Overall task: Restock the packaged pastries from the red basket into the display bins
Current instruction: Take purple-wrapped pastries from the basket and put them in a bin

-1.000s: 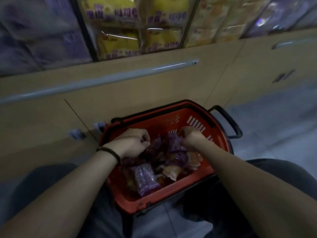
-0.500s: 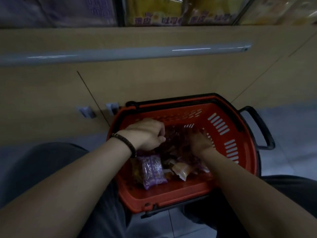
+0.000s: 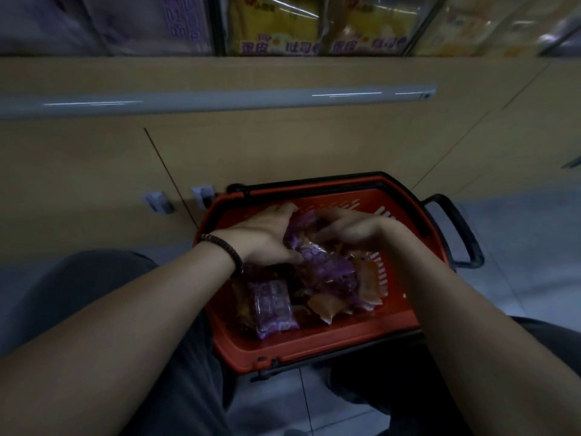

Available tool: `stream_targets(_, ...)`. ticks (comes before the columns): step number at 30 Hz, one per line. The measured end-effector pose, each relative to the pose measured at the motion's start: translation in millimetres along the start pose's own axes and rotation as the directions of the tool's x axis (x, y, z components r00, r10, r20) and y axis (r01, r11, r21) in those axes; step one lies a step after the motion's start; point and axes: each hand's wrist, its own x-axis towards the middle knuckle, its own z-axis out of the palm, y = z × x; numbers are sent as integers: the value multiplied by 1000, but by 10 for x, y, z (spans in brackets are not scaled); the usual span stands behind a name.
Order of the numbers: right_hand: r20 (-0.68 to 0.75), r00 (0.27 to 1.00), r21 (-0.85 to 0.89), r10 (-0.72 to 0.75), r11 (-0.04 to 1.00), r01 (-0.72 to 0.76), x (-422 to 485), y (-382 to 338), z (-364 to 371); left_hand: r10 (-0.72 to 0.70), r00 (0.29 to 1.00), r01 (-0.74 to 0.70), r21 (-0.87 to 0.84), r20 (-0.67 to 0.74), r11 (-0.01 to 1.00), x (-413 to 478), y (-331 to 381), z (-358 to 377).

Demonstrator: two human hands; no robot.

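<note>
The bunch of purple pastry packets [image 3: 317, 250] is sitting up over the middle of the red basket [image 3: 314, 344], crinkly clear-and-purple film all scrunched together between both hands. The left hand [image 3: 264, 237] is cupping it from one side with the thumb tucked underneath, so that grip is closing round the bunch. The right hand [image 3: 352, 229] is curling its fingers over the other side, grip wrapping the same bunch.

Down inside, one flat rectangular purple packet [image 3: 273, 305] is lying by the wall nearest the person, with glossy orange packets [image 3: 323, 306] lying just beside it. The basket is slotted hard plastic with a black loop handle [image 3: 456, 234] sticking out on the right. It's sitting on the pale tiled floor [image 3: 518, 247], right by a tan wooden cabinet front [image 3: 283, 146].

A beaded bracelet [image 3: 224, 251] is circling the left wrist. Up top the display bins [image 3: 217, 26] are showing yellow packs [image 3: 276, 26], pretty blurry.
</note>
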Motion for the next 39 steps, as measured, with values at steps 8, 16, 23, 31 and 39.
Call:
stream_targets(8,-40,998,230,-56,971,64,-159,-105,108,-57,992,64,63,-110,996,-76,-93,-79)
stream_targets(16,-296,915,-425,274,820,-383,141,757,304,-191,941,217,68,-278,974,3,-246,-75)
stream_targets(23,-376,888,-508,266,743,-437,372,1191,561,-191,946,218,79,-263,973,78,-267,-43)
stream_targets(31,-355,914,-343,198,881,-324,148,295,105,-311,913,283,-140,-264,949,44,-222,-144)
stream_targets(39,-554,833,-46,15,998,-48,-652,-234,72,-195,942,86,-368,-271,926,41,-146,-135)
